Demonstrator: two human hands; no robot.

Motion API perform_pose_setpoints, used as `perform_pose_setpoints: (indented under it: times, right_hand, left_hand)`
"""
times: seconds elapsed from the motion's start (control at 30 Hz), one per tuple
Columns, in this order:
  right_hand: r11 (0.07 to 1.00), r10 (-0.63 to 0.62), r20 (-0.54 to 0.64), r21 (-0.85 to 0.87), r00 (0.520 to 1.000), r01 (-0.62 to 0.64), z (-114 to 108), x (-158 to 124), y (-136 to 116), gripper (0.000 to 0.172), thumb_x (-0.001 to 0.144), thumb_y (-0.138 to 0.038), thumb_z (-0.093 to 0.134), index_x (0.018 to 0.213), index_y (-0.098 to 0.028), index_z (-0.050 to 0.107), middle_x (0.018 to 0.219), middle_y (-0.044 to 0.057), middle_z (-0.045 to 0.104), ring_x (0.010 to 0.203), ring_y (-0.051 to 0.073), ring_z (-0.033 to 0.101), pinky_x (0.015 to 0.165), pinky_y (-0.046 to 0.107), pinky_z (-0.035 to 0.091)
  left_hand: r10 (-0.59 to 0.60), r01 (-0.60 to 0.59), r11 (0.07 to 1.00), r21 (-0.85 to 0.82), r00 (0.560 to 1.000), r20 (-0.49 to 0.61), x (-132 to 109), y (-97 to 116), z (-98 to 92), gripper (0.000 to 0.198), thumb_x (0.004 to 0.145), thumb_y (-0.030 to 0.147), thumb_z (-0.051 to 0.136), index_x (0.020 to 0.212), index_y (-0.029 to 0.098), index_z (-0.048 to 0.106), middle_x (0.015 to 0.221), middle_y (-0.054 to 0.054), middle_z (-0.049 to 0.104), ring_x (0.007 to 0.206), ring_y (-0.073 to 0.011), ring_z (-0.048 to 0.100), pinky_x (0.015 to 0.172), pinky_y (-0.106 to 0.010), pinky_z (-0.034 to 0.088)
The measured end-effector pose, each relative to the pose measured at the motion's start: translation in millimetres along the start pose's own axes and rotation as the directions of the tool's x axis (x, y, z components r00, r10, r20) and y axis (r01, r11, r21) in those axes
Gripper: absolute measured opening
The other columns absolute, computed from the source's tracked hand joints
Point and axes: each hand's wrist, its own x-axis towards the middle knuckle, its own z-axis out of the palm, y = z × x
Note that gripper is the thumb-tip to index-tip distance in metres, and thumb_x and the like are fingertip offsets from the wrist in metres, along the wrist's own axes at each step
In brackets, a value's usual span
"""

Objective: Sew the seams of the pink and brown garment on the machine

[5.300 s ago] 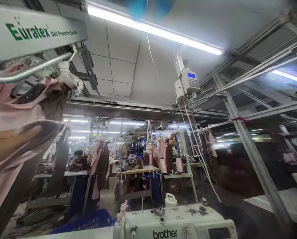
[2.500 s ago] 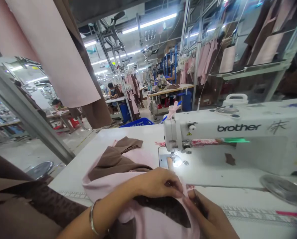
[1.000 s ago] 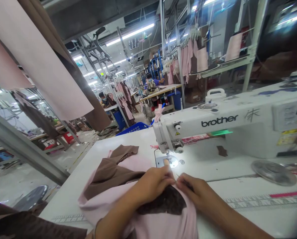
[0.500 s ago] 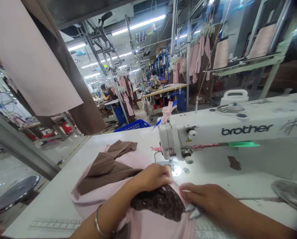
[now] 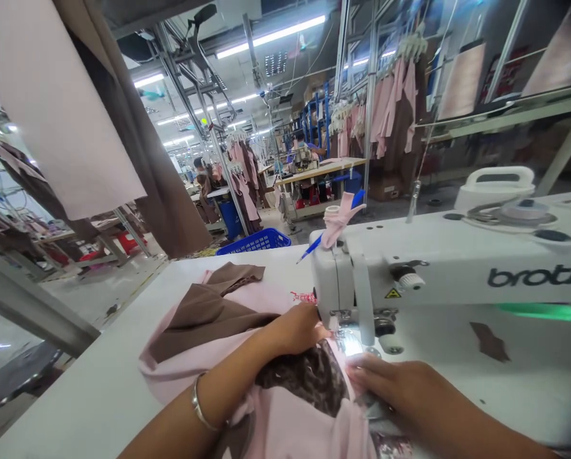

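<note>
1. Head view shows the pink garment point(image 5: 285, 421) with its brown lace patch point(image 5: 309, 376) lying on the white surface point(image 5: 98, 395), its front edge under the sewing machine point(image 5: 457, 280) head.
2. Fabric of this kind looks light, soft and limp, likely to slip and bunch; flat pressure close to the needle on both sides seems the best hold.
3. Left hand point(image 5: 297, 328) presses the cloth with curled fingers; right hand point(image 5: 395, 382) lies flat, fingers spread, gripping nothing.
4. Compared with half a second ago, both hands sit nearer the needle, and the machine looms larger.
</note>
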Motion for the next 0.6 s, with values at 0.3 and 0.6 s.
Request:
perform_pose_setpoints:
  times: [0.3, 0.6]
  right_hand:
    - [0.998, 0.055, 0.061, 0.004, 0.997, -0.056, 1.5, -2.0, -2.7, 0.052, 0.075, 0.001, 0.034, 0.117, -0.020, 0.054, 0.116, 0.007, 0.070, 0.080, 0.017, 0.073, 0.061, 0.025, 0.057]
    - [0.997, 0.076, 0.030, -0.015, 0.997, -0.076, -0.8, 2.1, -5.0, 0.053, 0.069, 0.001, 0.035, 0.113, -0.020, 0.057, 0.111, 0.005, 0.072, 0.078, 0.017, 0.073, 0.061, 0.025, 0.058]
  left_hand:
    - [-0.015, 0.016, 1.000, 0.020, 0.998, -0.067, 5.3, -12.4, 11.6, 0.019, 0.083, 0.021, 0.062, 0.101, 0.017, 0.069, 0.104, -0.009, 0.071, 0.101, -0.0261, 0.063, 0.091, -0.034, 0.050]
    - [-0.055, 0.062, 0.996, 0.071, 0.994, -0.095, 3.9, -6.8, 16.5, 0.015, 0.084, 0.018, 0.054, 0.087, 0.018, 0.069, 0.094, -0.008, 0.071, 0.100, -0.0259, 0.062, 0.093, -0.035, 0.048]
